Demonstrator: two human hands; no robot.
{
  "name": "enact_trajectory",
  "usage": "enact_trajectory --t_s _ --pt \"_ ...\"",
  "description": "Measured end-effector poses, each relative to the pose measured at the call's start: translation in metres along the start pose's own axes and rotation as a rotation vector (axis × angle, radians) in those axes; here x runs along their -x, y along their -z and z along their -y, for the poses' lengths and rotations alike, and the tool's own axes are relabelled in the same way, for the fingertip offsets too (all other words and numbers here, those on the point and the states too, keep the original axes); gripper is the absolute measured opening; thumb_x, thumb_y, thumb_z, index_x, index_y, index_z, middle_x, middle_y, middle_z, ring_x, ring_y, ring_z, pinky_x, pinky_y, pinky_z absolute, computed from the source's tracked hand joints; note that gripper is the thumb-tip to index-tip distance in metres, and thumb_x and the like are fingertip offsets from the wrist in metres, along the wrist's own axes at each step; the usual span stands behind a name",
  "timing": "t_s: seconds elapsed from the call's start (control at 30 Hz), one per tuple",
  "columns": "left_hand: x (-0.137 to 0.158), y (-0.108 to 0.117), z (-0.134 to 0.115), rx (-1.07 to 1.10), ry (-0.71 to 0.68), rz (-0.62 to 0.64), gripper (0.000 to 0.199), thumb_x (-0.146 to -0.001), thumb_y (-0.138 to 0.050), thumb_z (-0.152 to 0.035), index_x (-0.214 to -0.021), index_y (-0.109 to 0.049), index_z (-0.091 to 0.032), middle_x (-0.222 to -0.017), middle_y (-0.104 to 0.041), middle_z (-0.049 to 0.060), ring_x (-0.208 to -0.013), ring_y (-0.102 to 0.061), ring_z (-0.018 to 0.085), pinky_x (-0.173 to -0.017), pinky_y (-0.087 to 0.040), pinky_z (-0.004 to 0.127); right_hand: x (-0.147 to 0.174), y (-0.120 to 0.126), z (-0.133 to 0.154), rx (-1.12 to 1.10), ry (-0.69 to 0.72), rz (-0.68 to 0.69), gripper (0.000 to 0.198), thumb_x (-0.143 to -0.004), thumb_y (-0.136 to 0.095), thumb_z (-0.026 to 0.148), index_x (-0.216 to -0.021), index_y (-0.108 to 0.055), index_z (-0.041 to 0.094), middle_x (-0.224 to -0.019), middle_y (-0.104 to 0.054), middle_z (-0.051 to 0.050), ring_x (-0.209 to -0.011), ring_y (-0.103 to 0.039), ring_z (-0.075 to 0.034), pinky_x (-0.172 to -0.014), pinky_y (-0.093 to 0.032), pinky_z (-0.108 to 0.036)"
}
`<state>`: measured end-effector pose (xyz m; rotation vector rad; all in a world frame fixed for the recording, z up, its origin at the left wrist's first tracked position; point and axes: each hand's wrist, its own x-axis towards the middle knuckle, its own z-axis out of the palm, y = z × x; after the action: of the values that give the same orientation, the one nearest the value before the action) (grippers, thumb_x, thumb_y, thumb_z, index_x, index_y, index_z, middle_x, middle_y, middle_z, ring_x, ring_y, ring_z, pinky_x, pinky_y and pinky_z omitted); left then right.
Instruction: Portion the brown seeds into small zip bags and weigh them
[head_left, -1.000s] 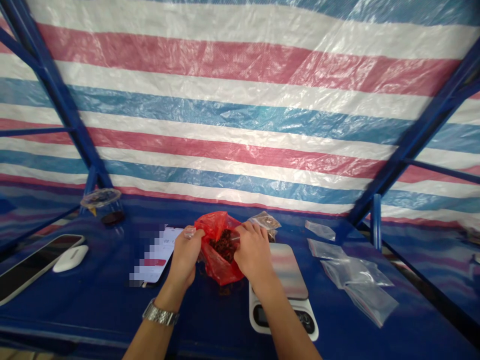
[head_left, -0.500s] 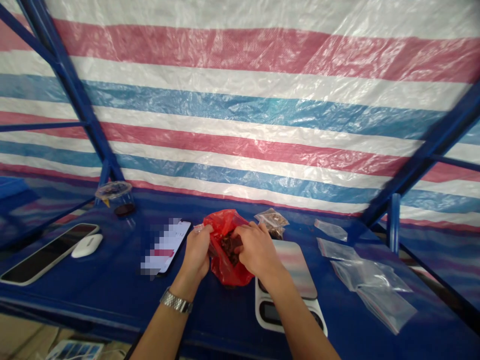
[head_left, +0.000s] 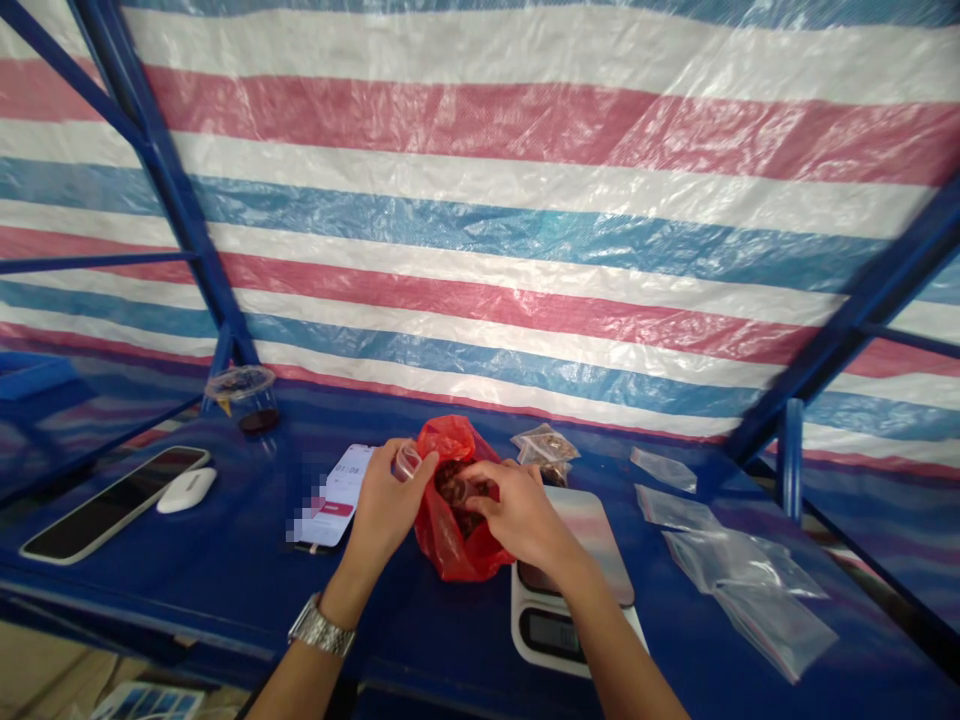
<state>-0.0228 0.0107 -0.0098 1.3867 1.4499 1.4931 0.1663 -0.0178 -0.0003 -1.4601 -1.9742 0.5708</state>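
Red bag [head_left: 465, 560]: on tabletop [head_left: 247, 590], mouth open upward, touching or just beside L edge of scale [head_left: 596, 530]; can't tell which. Contents: dark brown pcs [head_left: 471, 525], irregular, heaped; type n/d.

Change vs. 1 s ago: R hand [head_left: 521, 510] was at bag's R rim, now fingers dip inside mouth, over the pcs. So contents now being handled, not just the rim (my reading). R thumb & index bent toward each other, smth translucent near tips; can't tell if they pinch a pc. L hand [head_left: 390, 500] at bag's L rim, thumb & index closed around clear plastic [head_left: 407, 460], thumb tip by red film; full grip on rim unclear.

Other containers, rel. to red bag: behind & R, small bags [head_left: 544, 445] w/ brownish bits. Far R, past scale, flat zip bags [head_left: 780, 615], clear, some overlapping; no contents seen. Well L & behind, clear cup [head_left: 241, 385] w/ lid, dark liquid low in it.

Scale partly under R forearm; display digits too faint to read. L of bag: lit phone [head_left: 337, 500]; farther L, white case [head_left: 186, 490] beside dark phone [head_left: 112, 510].
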Motion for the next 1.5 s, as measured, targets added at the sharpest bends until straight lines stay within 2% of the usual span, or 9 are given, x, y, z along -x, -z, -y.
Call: enact_trajectory --t_s 0.1,0.27,0.43,0.57,0.77,1.03,1.17,1.37,1.5 --pt "0.0 0.005 0.006 -0.175 -0.171 0.052 0.026 -0.078 -0.074 -0.046 -0.087 -0.07 -0.022 -0.09 -0.07 0.004 -0.087 -0.062 0.025 -0.086 -0.046 0.038 0.002 0.012 -0.004 -0.1 0.011 -0.075 0.024 -0.089 -0.067 0.013 -0.105 -0.079 0.026 -0.109 -0.082 -0.003 -0.106 -0.07 -0.026 -0.106 -0.042 -0.045" --pt "0.007 0.003 0.011 -0.258 -0.202 0.189 0.02 -0.085 -0.072 -0.04 -0.097 -0.068 -0.024 -0.098 -0.071 0.005 -0.092 -0.064 0.025 -0.087 -0.048 0.038 0.002 0.024 0.012 -0.222 0.117 -0.163 0.025 -0.093 -0.061 0.015 -0.109 -0.077 0.026 -0.113 -0.08 -0.003 -0.106 -0.071 -0.023 -0.103 -0.047 -0.039" --pt "0.016 -0.001 0.005 -0.376 -0.233 0.251 0.016 -0.096 -0.06 -0.036 -0.101 -0.065 -0.022 -0.101 -0.068 0.008 -0.095 -0.063 0.027 -0.085 -0.047 0.038 0.002 0.013 0.035 -0.044 0.16 -0.169 0.026 -0.095 -0.065 0.017 -0.116 -0.075 0.029 -0.115 -0.076 -0.004 -0.109 -0.066 -0.024 -0.104 -0.044 -0.042" --pt "0.018 -0.003 0.004 -0.455 -0.263 0.267 0.008 -0.095 -0.055 -0.022 -0.099 -0.062 -0.022 -0.098 -0.065 0.008 -0.095 -0.062 0.028 -0.084 -0.046 0.039 0.002 0.003 0.04 0.074 0.172 -0.141 0.032 -0.094 -0.063 0.01 -0.119 -0.074 0.028 -0.121 -0.07 -0.005 -0.111 -0.066 -0.024 -0.104 -0.047 -0.039" --pt "0.018 -0.006 0.009 -0.358 -0.267 0.292 0.018 -0.089 -0.057 -0.013 -0.103 -0.063 -0.023 -0.103 -0.067 0.007 -0.101 -0.064 0.027 -0.088 -0.048 0.038 0.001 -0.005 0.04 0.152 0.238 -0.11 0.048 -0.093 -0.05 0.0 -0.127 -0.071 0.027 -0.134 -0.062 -0.006 -0.115 -0.067 -0.021 -0.101 -0.053 -0.033" --pt "0.017 -0.004 0.007 -0.215 -0.189 0.261 0.01 -0.091 -0.059 -0.02 -0.099 -0.064 -0.024 -0.101 -0.07 0.005 -0.095 -0.065 0.026 -0.084 -0.046 0.036 -0.001 -0.012 0.043 0.115 0.36 -0.167 0.056 -0.088 -0.043 -0.007 -0.124 -0.072 0.025 -0.139 -0.065 -0.007 -0.129 -0.062 -0.021 -0.111 -0.049 -0.033" --pt "0.016 -0.002 0.009 -0.306 -0.15 0.183 0.016 -0.091 -0.066 -0.035 -0.086 -0.056 -0.024 -0.089 -0.063 0.004 -0.083 -0.061 0.025 -0.075 -0.042 0.034 -0.001 0.003 0.037 0.08 0.255 -0.294 0.049 -0.092 -0.046 -0.001 -0.124 -0.072 0.025 -0.135 -0.066 -0.006 -0.122 -0.064 -0.021 -0.107 -0.049 -0.033" --pt "0.009 -0.006 0.011 -0.38 -0.068 0.195 0.029 -0.077 -0.077 -0.022 -0.081 -0.049 -0.025 -0.076 -0.058 0.001 -0.074 -0.056 0.024 -0.067 -0.031 0.031 -0.002 0.01 0.017 0.367 0.047 -0.028 0.038 -0.078 -0.063 -0.001 -0.101 -0.078 0.025 -0.109 -0.076 -0.005 -0.112 -0.06 -0.028 -0.103 -0.041 -0.042" --pt "0.002 -0.016 0.012 -0.281 -0.026 0.232 0.028 -0.074 -0.069 -0.009 -0.079 -0.047 -0.026 -0.068 -0.057 -0.002 -0.064 -0.055 0.02 -0.063 -0.029 0.029 -0.008 -0.005 0.017 0.503 -0.046 -0.076 0.039 -0.081 -0.062 0.001 -0.11 -0.077 0.023 -0.114 -0.074 -0.008 -0.117 -0.057 -0.031 -0.102 -0.038 -0.045"
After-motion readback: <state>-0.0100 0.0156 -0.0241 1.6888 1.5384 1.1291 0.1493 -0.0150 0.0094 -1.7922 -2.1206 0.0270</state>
